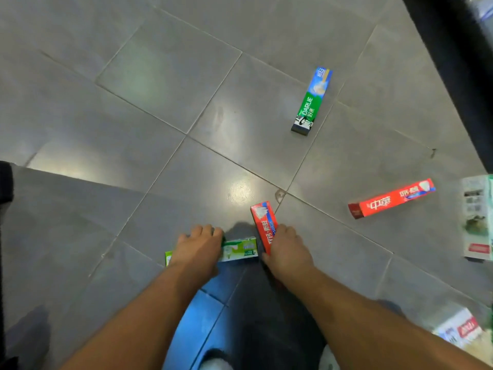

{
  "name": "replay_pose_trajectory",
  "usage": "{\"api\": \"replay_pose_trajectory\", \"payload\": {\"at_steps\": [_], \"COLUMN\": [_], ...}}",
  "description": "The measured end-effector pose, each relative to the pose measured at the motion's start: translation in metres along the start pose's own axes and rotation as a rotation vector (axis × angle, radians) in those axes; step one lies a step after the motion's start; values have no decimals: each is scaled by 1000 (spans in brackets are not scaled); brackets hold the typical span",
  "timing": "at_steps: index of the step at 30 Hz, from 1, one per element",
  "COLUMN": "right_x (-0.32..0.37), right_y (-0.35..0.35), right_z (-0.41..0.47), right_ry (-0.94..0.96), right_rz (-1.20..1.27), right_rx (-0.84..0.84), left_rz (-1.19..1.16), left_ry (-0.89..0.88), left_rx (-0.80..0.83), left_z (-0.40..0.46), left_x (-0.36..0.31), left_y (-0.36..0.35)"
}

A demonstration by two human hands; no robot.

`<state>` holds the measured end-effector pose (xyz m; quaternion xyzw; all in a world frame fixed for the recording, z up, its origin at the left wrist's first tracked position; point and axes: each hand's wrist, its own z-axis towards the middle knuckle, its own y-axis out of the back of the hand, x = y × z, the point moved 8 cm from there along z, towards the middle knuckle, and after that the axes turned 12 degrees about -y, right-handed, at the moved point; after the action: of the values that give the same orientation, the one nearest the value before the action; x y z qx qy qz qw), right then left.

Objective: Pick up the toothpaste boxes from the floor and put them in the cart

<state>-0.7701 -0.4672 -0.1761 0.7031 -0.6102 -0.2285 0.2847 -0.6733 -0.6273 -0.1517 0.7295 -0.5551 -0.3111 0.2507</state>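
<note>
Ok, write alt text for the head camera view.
Looking down at a grey tiled floor, the left hand closes on a green toothpaste box and the right hand on a red toothpaste box. Another red box and a green and blue box lie farther off.

green box (238, 249): middle hidden by left hand (198, 245) | right-edge boxes (477, 217): cut off, blurred

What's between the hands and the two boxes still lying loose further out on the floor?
Nothing visible. The left hand is on the green box and the right hand on a red box. Only bare tile separates them from the Darlie box and the other red box. The cart is out of view.
</note>
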Motion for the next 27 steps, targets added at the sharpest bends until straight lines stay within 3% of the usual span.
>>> {"api": "replay_pose_trajectory", "payload": {"at_steps": [5,11,17,27], "right_x": [7,10,12,-29], "right_y": [10,86,207,463], "right_z": [10,-27,-139,-410], "right_ry": [-11,-66,4,8], "right_rz": [65,253,294,305], "right_rx": [-18,36,27,-64], "left_rz": [-12,-187,-236,-194], "left_ry": [19,197,266,237], "left_rx": [-29,-66,-114,-139], "left_z": [13,-38,-156,-401], "left_x": [3,21,-1,-86], "left_y": [-6,57,192,487]}}
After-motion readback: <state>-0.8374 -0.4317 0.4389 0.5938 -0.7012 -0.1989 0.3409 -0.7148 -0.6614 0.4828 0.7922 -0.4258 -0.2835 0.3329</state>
